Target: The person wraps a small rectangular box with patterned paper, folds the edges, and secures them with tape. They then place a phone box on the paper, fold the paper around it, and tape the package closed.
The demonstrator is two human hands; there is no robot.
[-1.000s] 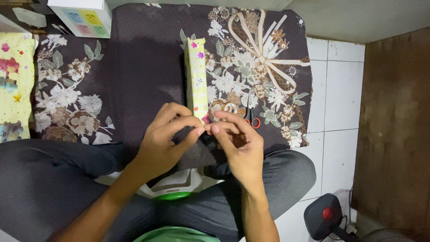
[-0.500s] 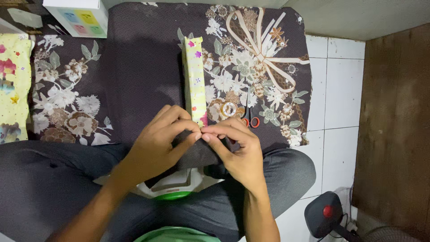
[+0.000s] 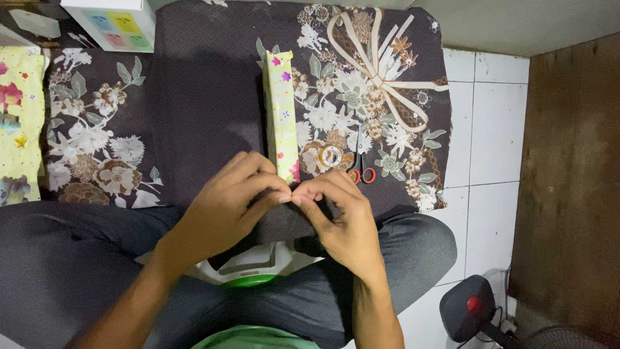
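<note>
Floral dark cloth (image 3: pixel 194 97) carried a long wrapped box (image 3: pixel 281 110); left hand (image 3: pixel 226 207) and right hand (image 3: pixel 342 216) pinched together at its near end, what they gripped hidden.

Long narrow box (image 3: pixel 281 116) is wrapped in thin yellow paper with a slight sheen, printed with small stars, creased sharp at the edges. It lies on a dark woven cloth (image 3: pixel 200 97), matt and finely textured, floral print across it. Tape roll (image 3: pixel 330 156) is clear glossy plastic. Scissors (image 3: pixel 363 169) show smooth red plastic handles beside it. Sheet of the same yellow paper (image 3: pixel 20 123) at the far left, a little crinkled. White box (image 3: pixel 116 22) looks like smooth card. Floor tiles (image 3: pixel 481 129) white, glazed, lightly shiny. Wooden panel (image 3: pixel 568 174) on the right, brown, rough and dull. Trousers (image 3: pixel 77 258) grey soft matt fabric
</note>
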